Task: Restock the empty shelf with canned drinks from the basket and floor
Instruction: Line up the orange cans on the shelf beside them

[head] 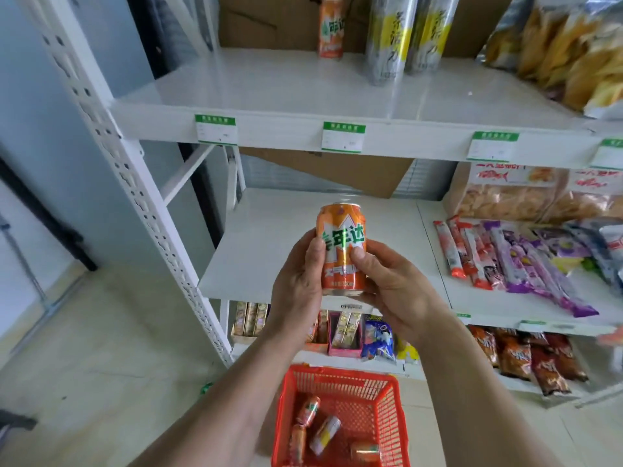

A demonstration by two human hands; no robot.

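I hold an orange drink can (341, 230) upright in front of the bare middle shelf (269, 251). My left hand (296, 291) wraps its left side and my right hand (391, 284) grips its right side and base. Below, a red basket (394, 412) on the floor holds several cans lying on their sides (324, 429). On the upper shelf (256, 85) stand one orange can (331, 26) and two tall silver and yellow cans (387, 38).
Snack bags (580, 45) fill the upper shelf's right end. Wrapped bars (519, 257) and chip bags cover the middle shelf's right half. Boxes and packets (347, 328) sit on the lower shelf. A white perforated upright (135, 183) frames the left side.
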